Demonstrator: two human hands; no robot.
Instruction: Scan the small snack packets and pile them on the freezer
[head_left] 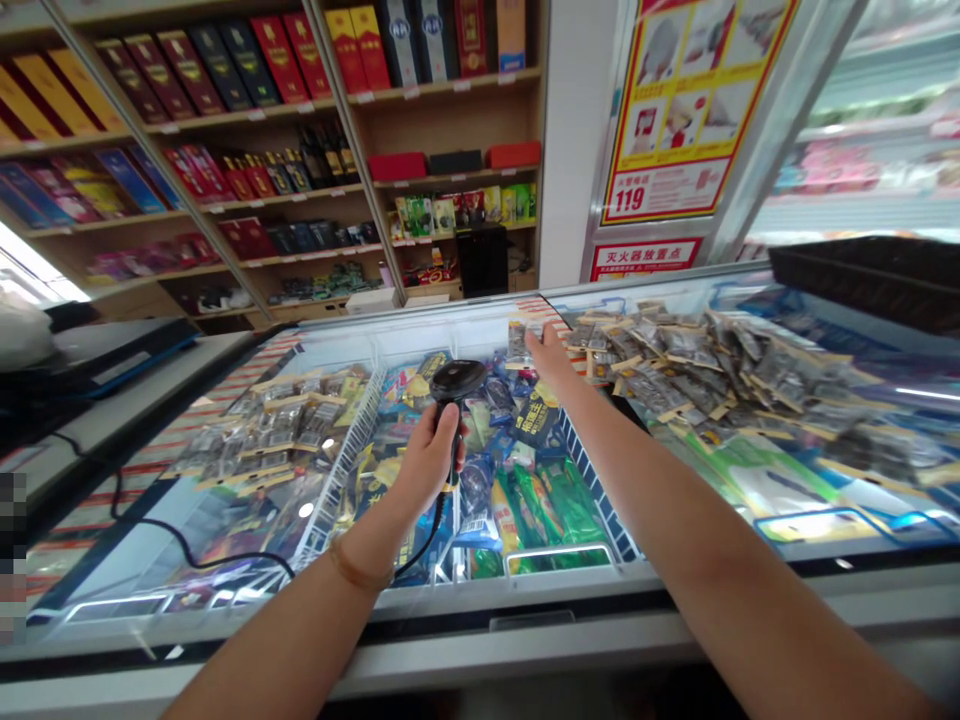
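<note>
My left hand is wrapped round the handle of a black barcode scanner, its head pointing up and away from me over the glass-topped freezer. A black cable runs down from the scanner and off to the left. My right hand grips a small clear packet with a tan edge and dark contents, just right of the scanner head. To the right lies a heap of similar packets on the freezer top. Another pile of these packets is on the left side.
Under the freezer glass, wire baskets hold colourful ice-cream packs. A black tray sits at the right rear. Shelves with boxes and a poster stand behind. The scanner cable crosses the left side.
</note>
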